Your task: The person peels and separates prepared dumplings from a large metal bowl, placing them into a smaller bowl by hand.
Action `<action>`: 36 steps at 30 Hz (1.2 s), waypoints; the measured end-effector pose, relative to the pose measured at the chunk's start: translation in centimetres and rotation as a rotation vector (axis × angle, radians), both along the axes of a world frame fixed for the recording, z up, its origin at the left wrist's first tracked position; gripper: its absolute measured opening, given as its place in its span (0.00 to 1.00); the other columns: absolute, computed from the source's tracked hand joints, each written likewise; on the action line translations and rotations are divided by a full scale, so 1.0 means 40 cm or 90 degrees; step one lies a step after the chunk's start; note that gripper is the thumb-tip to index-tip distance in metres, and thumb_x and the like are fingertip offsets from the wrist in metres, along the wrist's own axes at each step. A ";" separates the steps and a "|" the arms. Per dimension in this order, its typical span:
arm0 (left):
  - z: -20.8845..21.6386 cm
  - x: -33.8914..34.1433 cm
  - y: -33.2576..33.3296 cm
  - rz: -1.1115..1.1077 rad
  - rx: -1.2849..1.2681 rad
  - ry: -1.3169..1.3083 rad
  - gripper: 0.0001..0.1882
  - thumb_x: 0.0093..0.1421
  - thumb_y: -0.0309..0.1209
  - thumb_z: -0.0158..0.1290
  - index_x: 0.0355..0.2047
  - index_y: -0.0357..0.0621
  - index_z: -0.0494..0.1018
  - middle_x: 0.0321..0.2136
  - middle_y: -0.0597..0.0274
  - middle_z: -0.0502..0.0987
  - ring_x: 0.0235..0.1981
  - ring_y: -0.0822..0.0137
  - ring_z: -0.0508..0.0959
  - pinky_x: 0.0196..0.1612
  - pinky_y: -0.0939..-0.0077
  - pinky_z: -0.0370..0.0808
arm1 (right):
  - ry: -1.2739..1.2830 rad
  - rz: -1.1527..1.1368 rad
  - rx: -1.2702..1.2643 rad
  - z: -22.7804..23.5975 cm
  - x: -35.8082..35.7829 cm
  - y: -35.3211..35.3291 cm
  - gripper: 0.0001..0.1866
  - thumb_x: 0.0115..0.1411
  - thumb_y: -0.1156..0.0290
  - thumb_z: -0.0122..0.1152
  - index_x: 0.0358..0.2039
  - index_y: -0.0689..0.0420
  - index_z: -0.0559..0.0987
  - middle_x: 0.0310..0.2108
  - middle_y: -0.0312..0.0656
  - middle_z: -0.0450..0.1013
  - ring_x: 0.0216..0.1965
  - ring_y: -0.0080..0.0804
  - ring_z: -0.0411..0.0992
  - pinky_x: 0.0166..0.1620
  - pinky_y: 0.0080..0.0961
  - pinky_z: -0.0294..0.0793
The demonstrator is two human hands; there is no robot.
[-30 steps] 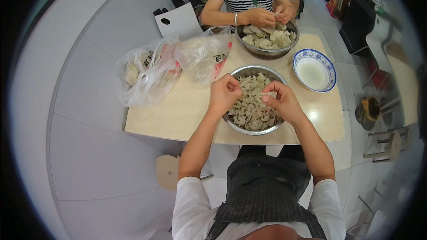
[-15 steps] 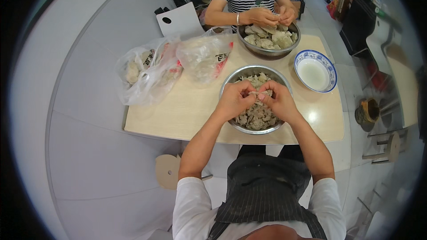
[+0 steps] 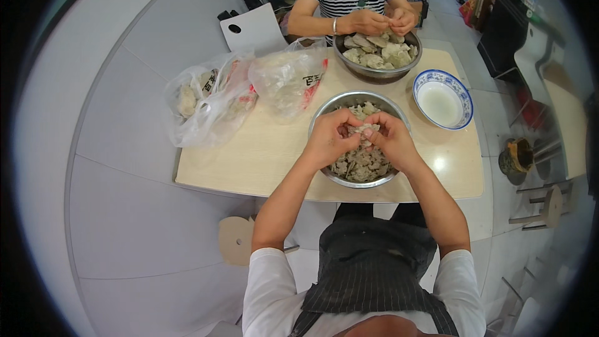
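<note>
Both my hands meet over a steel bowl (image 3: 322, 173) near the table's front edge. The bowl holds a heap of small, greyish-beige torn food shreds (image 3: 362, 167). Between my fingertips is a pale, ragged piece of food (image 3: 364, 130), of a kind I cannot make out. My left hand (image 3: 331, 136) is closed in a pinch on its left side. The thumb and fingers of my right hand (image 3: 393, 141) grip its right side. My fingers cover part of the piece.
Across the table (image 3: 237, 171), a person (image 3: 359, 0) works with both hands over another steel bowl (image 3: 377, 75) of larger pale chunks. A blue-and-white bowl (image 3: 469, 101) of cloudy liquid stands right. Plastic bags (image 3: 215, 118) lie left. A stool (image 3: 234, 243) is below the table's edge.
My fingers have shifted slightly around the piece, and more of it shows between them. The other person's hands have moved a little above the far bowl.
</note>
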State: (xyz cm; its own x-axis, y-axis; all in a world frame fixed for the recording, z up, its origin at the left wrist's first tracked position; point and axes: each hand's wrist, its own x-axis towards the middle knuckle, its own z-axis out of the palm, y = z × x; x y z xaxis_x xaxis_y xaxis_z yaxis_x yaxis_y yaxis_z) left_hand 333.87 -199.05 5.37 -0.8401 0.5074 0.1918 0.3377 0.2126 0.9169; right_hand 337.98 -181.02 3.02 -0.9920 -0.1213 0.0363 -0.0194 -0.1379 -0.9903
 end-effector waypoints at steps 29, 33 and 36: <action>-0.032 -0.011 0.006 0.001 0.037 -0.048 0.07 0.54 0.15 0.57 0.30 0.36 0.71 0.31 0.67 0.75 0.28 0.81 0.73 0.32 0.85 0.73 | 0.105 -0.105 0.239 0.016 -0.008 -0.002 0.09 0.50 0.77 0.64 0.33 0.62 0.78 0.26 0.45 0.76 0.26 0.33 0.73 0.33 0.28 0.72; -0.042 0.015 0.015 0.051 0.070 0.015 0.07 0.51 0.13 0.55 0.27 0.36 0.70 0.30 0.68 0.74 0.28 0.83 0.71 0.29 0.87 0.70 | 0.104 -0.130 0.277 0.023 -0.009 -0.007 0.08 0.50 0.77 0.64 0.33 0.62 0.78 0.26 0.46 0.77 0.26 0.35 0.74 0.34 0.28 0.73; -0.044 0.019 -0.002 0.021 0.134 -0.005 0.07 0.51 0.14 0.56 0.28 0.36 0.70 0.30 0.67 0.74 0.28 0.82 0.72 0.29 0.86 0.70 | 0.112 -0.205 0.315 0.027 -0.023 -0.004 0.08 0.50 0.77 0.63 0.32 0.63 0.78 0.27 0.47 0.77 0.29 0.35 0.76 0.36 0.29 0.74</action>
State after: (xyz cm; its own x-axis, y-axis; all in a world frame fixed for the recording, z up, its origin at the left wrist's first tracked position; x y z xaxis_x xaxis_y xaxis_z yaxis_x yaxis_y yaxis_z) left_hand 334.65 -199.14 3.62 -0.8578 0.4288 0.2833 0.3258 0.0274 0.9451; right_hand 337.06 -181.18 4.10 -0.9656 0.1395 0.2195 -0.1531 0.3773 -0.9133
